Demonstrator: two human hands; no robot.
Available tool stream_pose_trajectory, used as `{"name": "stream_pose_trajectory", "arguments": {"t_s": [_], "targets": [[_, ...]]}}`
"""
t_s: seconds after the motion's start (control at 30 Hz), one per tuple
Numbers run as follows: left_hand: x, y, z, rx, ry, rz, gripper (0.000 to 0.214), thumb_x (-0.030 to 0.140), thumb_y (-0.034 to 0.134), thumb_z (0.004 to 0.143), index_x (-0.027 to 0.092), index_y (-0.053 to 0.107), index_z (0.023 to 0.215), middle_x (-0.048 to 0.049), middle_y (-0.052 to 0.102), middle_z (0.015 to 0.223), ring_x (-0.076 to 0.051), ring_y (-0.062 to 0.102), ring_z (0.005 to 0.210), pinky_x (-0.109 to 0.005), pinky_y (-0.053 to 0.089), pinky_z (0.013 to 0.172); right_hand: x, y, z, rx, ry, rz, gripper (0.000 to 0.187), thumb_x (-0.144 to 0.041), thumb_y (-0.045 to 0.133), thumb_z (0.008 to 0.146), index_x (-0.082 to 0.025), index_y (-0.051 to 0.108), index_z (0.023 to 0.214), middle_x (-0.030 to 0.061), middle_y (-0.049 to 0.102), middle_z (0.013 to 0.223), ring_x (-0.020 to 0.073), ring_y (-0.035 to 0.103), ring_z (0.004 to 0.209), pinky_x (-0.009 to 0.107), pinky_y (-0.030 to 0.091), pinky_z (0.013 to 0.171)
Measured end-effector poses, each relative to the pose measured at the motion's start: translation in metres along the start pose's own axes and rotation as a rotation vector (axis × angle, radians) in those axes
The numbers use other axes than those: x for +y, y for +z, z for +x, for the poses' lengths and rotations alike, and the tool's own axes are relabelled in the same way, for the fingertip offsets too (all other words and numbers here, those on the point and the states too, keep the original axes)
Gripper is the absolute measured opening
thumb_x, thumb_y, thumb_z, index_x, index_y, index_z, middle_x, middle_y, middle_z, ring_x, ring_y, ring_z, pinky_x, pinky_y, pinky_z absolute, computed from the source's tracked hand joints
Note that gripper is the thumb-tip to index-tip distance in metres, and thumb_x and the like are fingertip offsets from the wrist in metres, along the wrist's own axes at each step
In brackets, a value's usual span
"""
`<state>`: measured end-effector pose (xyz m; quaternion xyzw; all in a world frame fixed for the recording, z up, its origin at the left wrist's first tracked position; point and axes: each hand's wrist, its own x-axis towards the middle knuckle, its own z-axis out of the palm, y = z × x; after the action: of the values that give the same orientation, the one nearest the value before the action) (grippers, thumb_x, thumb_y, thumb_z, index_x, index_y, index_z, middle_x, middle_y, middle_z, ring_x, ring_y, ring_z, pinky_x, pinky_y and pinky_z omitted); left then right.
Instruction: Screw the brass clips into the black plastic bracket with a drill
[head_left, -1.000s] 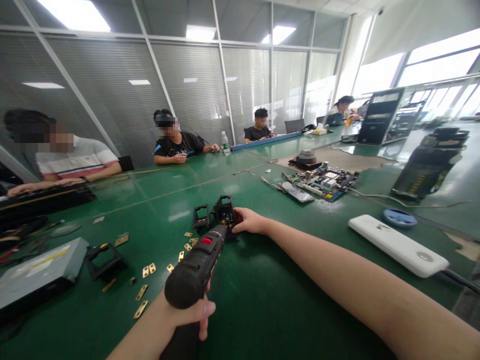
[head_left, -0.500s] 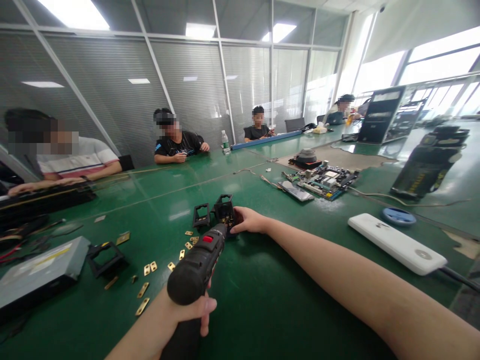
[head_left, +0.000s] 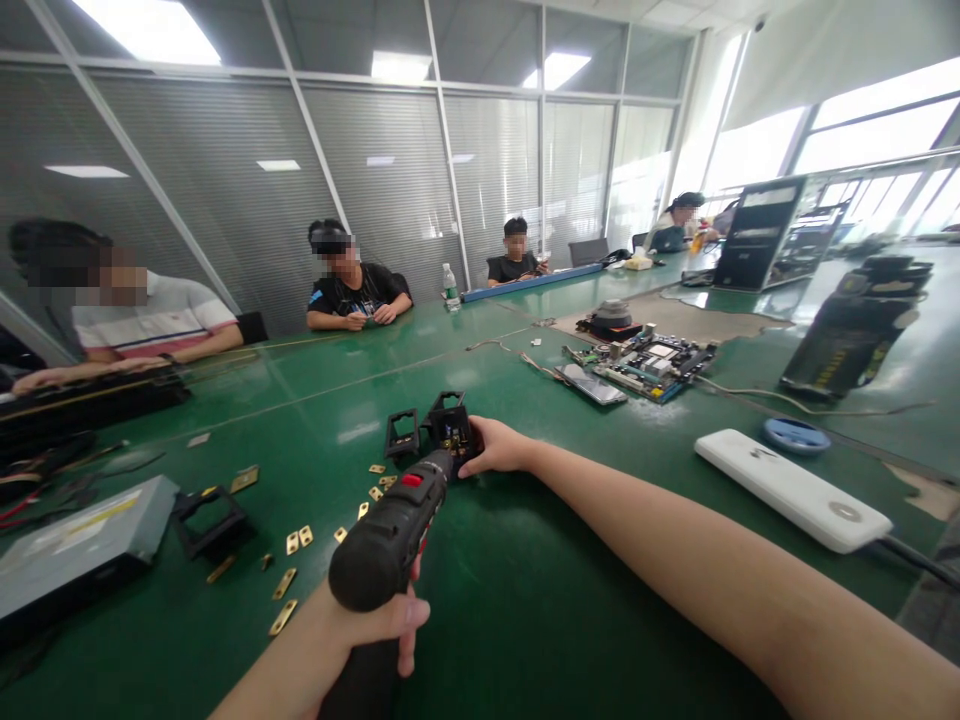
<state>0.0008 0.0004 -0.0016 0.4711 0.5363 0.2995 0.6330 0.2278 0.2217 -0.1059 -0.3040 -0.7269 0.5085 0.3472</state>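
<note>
My left hand is wrapped around the handle of a black cordless drill with a red switch on top. The drill's front end points away from me, at a black plastic housing with brassy bits inside. Whether the tip touches the housing cannot be made out. My right hand grips the housing from its right side, thumb at the near edge and the other fingers mostly hidden behind. Just left of it stands a black square frame. Several small brass plates lie scattered left of the drill.
At left are another black frame and a grey metal drive. A circuit board, a phone, a white power strip and a dark bottle lie to the right. Several people sit across the green table.
The drill has shifted very slightly left, while the housing stays in my right hand. Across the table, a person in black has brought both hands together.
</note>
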Motion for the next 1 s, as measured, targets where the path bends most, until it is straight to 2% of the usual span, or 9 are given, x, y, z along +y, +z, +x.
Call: {"name": "stream_pose_trajectory", "arguments": {"t_s": [0.47, 0.73, 1.0], "targets": [[-0.01, -0.005, 0.003, -0.004, 0.01, -0.061, 0.04, 0.033, 0.091, 0.065, 0.018, 0.067, 0.093, -0.0024, 0.07, 0.062, -0.021, 0.065, 0.054, -0.034, 0.049, 0.062, 0.001, 0.001, -0.001, 0.036, 0.0, -0.051, 0.039, -0.036, 0.068, 0.1, -0.017, 0.062, 0.133, 0.0113, 0.066, 0.131, 0.0266, 0.067, 0.115, 0.05, 0.058, 0.098], [-0.014, -0.006, 0.005, -0.006, 0.01, -0.091, 0.044, 0.034, 0.093, 0.063, 0.018, 0.067, 0.095, -0.0009, 0.07, 0.061, -0.021, 0.065, 0.051, -0.034, 0.048, 0.06, 0.001, 0.003, -0.002, -0.008, -0.016, -0.025, 0.04, -0.035, 0.069, 0.1, -0.017, 0.061, 0.135, 0.0117, 0.065, 0.133, 0.0273, 0.067, 0.116, 0.051, 0.058, 0.099], [-0.026, -0.017, 0.019, -0.101, 0.067, -0.078, 0.041, 0.037, 0.092, 0.064, 0.019, 0.066, 0.09, -0.0021, 0.07, 0.059, -0.023, 0.067, 0.05, -0.032, 0.047, 0.053, 0.002, 0.004, -0.001, 0.015, -0.018, -0.065, 0.041, -0.037, 0.068, 0.1, -0.017, 0.061, 0.135, 0.012, 0.064, 0.134, 0.0271, 0.067, 0.116, 0.05, 0.059, 0.097]]}}
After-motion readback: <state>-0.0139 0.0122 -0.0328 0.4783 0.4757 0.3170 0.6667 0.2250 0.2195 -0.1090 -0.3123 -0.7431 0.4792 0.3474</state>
